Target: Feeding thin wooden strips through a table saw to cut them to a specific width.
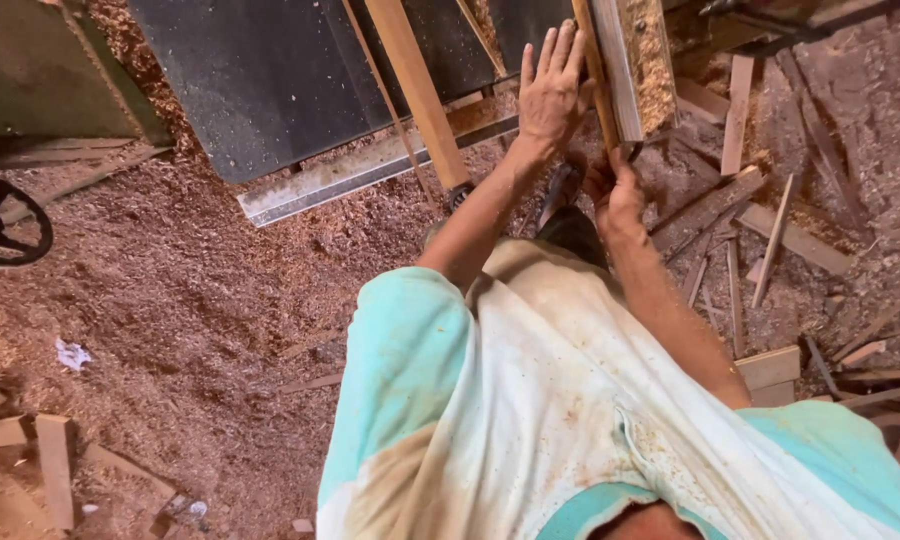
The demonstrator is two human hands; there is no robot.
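A dark machine table (270,80) is seen to the left of both hands, with a long wooden plank (417,90) laid across it, apart from the hands. The left hand (550,90) is spread flat, fingers released and extended, pressed against the side of a narrow wooden strip (592,70). Just below and to the right, the right hand (615,190) is closed around the strip's lower end. Offcuts (760,230) are scattered over the sawdust-covered floor (170,300) to the right of the hands.
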